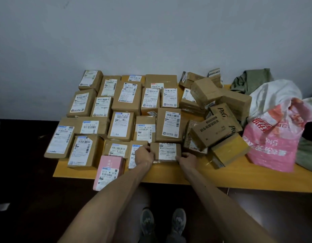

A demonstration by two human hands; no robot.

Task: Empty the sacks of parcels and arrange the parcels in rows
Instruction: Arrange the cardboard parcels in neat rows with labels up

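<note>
Both my hands hold one small brown parcel [166, 151] with a white label, lying flat on the yellow table [186, 176] at the front of the rows. My left hand [144, 154] grips its left edge and my right hand [186, 157] grips its right front corner. Several labelled brown parcels [127, 97] lie in rows across the left and middle of the table. A pink parcel [109, 171] overhangs the front edge. To the right a jumbled heap of parcels [216, 127] is piled up. A pink and white sack [272, 137] stands at the far right.
A green sack [251, 80] lies crumpled at the back right against the grey wall. Another green cloth [307, 153] shows at the right edge. The floor is dark, and my shoes [162, 223] stand below the table's front edge.
</note>
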